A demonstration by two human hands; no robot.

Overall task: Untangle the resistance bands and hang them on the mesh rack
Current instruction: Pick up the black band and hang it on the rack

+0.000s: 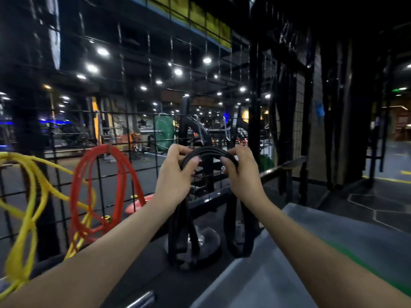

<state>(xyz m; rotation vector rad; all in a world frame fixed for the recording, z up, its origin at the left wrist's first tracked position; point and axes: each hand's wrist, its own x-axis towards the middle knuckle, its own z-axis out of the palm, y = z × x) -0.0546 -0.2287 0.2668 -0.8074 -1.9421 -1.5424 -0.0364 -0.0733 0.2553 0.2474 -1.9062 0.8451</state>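
Behind the mesh rack (138,121), a lamp-lit gym.

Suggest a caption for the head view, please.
Both hands grip a black band at the mesh rack.

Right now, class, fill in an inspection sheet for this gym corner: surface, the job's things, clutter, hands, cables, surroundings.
Surface: grey sloped metal panel at lower right, bare.
Job's things: black rubber resistance band held up, loops dangling below; red rubber band and yellow rubber band already hanging on the black wire mesh rack.
Clutter: round black weight plate below the dangling loops.
Hands: left hand and right hand both grip the black band's arch.
Cables: nothing seen.
Surroundings: dim gym beyond the mesh, ceiling lights, green plate on a bar.
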